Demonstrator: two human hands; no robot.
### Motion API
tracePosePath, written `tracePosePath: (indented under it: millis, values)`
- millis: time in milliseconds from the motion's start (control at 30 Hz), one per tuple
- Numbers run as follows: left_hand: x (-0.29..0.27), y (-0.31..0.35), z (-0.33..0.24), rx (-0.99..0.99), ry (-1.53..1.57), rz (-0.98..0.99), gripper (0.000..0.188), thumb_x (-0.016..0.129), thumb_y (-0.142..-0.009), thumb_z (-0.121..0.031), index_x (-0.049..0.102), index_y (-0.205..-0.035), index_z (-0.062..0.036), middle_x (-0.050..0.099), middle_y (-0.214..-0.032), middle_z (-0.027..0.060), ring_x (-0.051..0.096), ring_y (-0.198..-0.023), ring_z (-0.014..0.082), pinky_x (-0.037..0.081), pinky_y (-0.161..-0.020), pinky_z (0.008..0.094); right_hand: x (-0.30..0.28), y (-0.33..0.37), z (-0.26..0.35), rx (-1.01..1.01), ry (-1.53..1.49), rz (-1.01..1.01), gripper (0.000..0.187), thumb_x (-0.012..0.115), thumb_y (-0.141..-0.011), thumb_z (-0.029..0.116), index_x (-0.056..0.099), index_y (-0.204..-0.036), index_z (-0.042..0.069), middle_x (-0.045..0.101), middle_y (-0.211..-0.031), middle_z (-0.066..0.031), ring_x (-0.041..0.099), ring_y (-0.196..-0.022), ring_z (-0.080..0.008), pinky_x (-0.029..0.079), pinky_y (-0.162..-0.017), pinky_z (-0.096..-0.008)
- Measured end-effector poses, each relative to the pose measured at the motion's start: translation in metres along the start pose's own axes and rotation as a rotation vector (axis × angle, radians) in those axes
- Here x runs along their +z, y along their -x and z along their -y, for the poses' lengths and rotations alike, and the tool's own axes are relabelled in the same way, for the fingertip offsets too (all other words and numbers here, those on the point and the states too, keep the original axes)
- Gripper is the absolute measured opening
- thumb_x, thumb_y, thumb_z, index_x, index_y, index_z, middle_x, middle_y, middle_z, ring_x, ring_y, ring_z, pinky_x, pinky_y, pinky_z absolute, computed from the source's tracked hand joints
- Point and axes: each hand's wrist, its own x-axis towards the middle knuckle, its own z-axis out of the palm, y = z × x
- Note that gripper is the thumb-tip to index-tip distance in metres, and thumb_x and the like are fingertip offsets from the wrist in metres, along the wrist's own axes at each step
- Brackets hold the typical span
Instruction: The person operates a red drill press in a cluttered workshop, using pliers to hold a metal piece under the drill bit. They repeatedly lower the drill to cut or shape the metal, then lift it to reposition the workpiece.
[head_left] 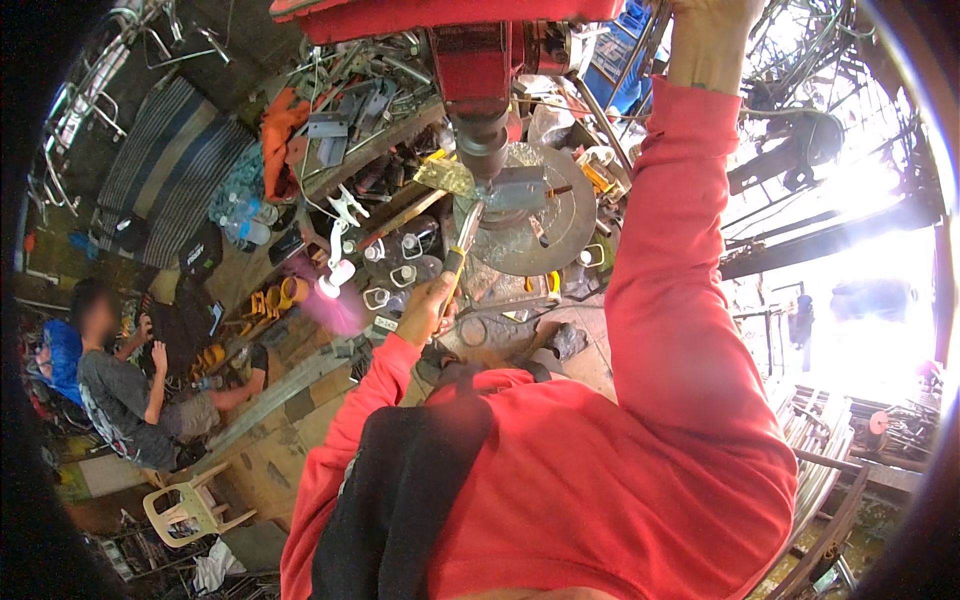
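My left hand (pixel 428 308) is closed around the yellow and dark handles of a pair of pliers (pixel 464 243). The pliers' jaws reach up to a worn, yellowish flat metal piece (pixel 445 178) beneath the chuck (pixel 483 150) of a red drill press (pixel 472 62). Beside the chuck, a grey metal block (pixel 518 189) sits over the round steel table (pixel 575 225) of the press. My right arm stretches far up, and my right hand (pixel 712 12) is at the top edge near the press. Its fingers are mostly cut off, so its grip is hidden.
Scrap metal and tools crowd the bench (pixel 375 150) behind the press. Several clear jugs (pixel 405 272) stand near its base. A person (pixel 125 385) sits at the far left, near a cream plastic chair (pixel 187 512). Metal tubes (pixel 815 440) lie at the right.
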Motion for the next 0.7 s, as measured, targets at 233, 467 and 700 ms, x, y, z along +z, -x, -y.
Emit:
tracePosePath:
  millis: [233, 467, 700]
  values:
    - [0.0024, -0.0007, 0.0000, 0.013, -0.014, 0.004, 0.057, 0.060, -0.096, -0.062, 0.057, -0.100, -0.0055, 0.051, -0.069, -0.0007, 0.045, -0.049, 0.0072, 0.036, -0.043, 0.0238, 0.0033, -0.0021, 0.0022, 0.037, 0.008, -0.047, 0.025, 0.066, -0.088, 0.003, 0.048, -0.077, 0.017, 0.039, -0.062, 0.0079, 0.028, -0.043, -0.0026, 0.020, -0.037, -0.0203]
    - [0.0039, 0.0012, -0.0025, 0.003, -0.022, 0.003, 0.057, 0.060, -0.095, -0.063, 0.057, -0.099, -0.0064, 0.050, -0.069, -0.0017, 0.045, -0.050, 0.0068, 0.037, -0.044, 0.0236, -0.0017, -0.0035, -0.0018, 0.039, -0.023, -0.045, 0.025, 0.067, -0.087, 0.003, 0.048, -0.078, 0.017, 0.037, -0.060, 0.0080, 0.028, -0.042, -0.0032, 0.020, -0.036, -0.0202]
    - [0.0069, 0.0029, -0.0021, -0.012, 0.030, -0.022, 0.045, 0.057, -0.101, -0.053, 0.055, -0.098, -0.0074, 0.050, -0.070, -0.0011, 0.041, -0.048, 0.0061, 0.032, -0.043, 0.0230, 0.0042, 0.0001, 0.0007, 0.031, -0.023, -0.004, 0.023, 0.066, -0.087, 0.002, 0.049, -0.080, 0.015, 0.041, -0.062, 0.0069, 0.030, -0.043, -0.0029, 0.021, -0.036, -0.0198]
